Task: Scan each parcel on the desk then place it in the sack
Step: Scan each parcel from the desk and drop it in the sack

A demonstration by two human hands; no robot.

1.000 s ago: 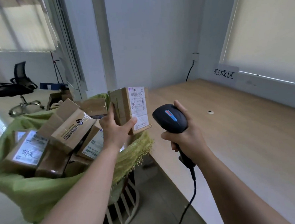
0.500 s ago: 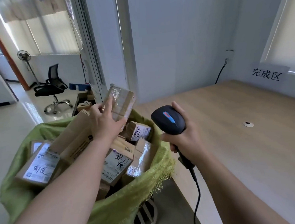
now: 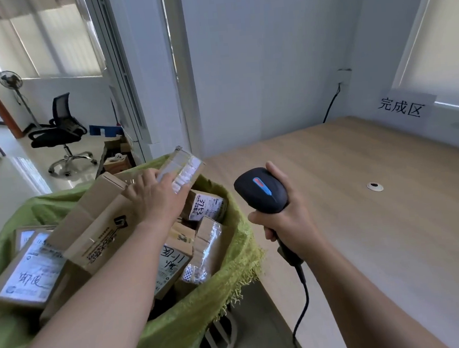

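Beside desk, left hand holds taped brown parcel over sack.

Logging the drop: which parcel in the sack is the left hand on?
The tape-wrapped parcel at the sack's far rim, under the left hand; the rest lie untouched.

I see the parcel, a small brown box wrapped in glossy clear tape with a white label on its upper face, tilted over the far rim of the sack. The sack is green woven fabric, mouth open and frayed at the edge, heaped with cardboard parcels. The scanner is black with a blue and red strip, its cable hanging down.
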